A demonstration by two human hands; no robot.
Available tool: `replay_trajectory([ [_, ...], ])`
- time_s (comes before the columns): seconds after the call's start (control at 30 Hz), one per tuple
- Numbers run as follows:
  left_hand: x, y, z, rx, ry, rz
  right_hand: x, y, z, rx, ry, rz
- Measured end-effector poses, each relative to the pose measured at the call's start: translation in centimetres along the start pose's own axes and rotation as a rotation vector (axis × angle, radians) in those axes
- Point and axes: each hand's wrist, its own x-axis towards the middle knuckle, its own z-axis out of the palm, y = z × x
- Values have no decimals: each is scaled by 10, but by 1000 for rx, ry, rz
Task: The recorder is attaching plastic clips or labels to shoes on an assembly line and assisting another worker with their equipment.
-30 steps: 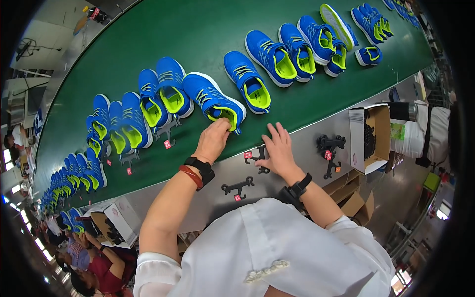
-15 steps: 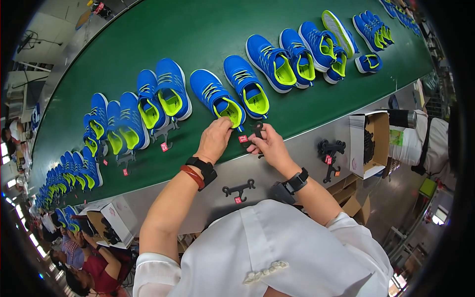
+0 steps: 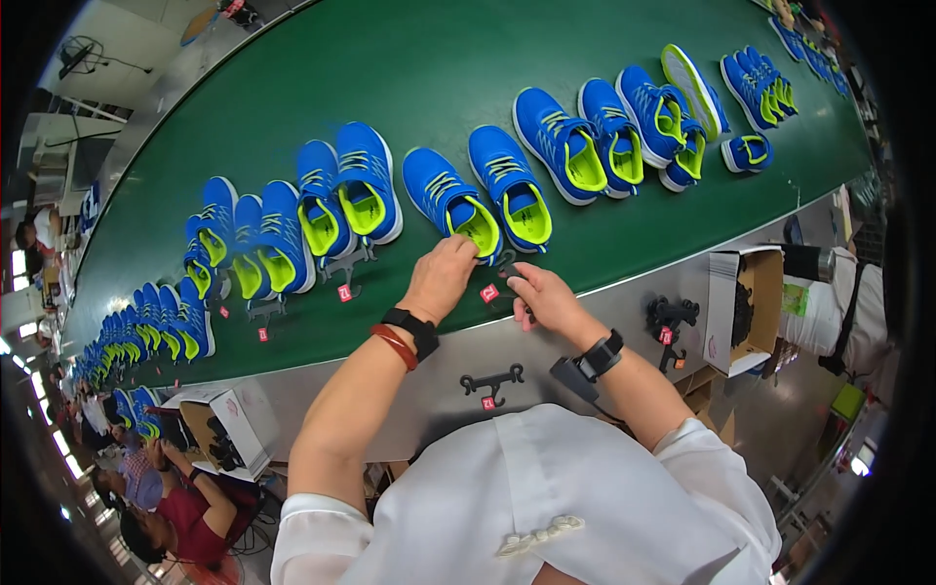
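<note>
In the head view, the left hand (image 3: pixel 444 278) rests its curled fingers on the heel of a blue shoe with a yellow-green lining (image 3: pixel 453 203), which stands on the green conveyor belt (image 3: pixel 390 78) beside its twin (image 3: pixel 509 187). The right hand (image 3: pixel 544 297), fingers pinched, holds a black plastic hanger with a red tag (image 3: pixel 494 281) just behind the two heels. Another black hanger (image 3: pixel 492 380) lies on the grey bench (image 3: pixel 624 292) near the person's wrists.

White short-sleeved shirt, black wristbands, red bangle.
</note>
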Motion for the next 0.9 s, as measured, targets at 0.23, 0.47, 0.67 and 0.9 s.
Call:
replay_trajectory([
  [0.23, 6, -6, -12, 2, 24, -65, -7, 4, 4, -5, -181, -9],
  [0.47, 17, -7, -12, -8, -15, -33, -1, 10, 22, 221, 86, -164],
  [0.67, 8, -7, -5, -13, 7, -113, 11, 5, 22, 262, 68, -150],
  [0.9, 9, -10, -3, -26, 11, -92, 18, 11, 27, 368, 104, -118],
])
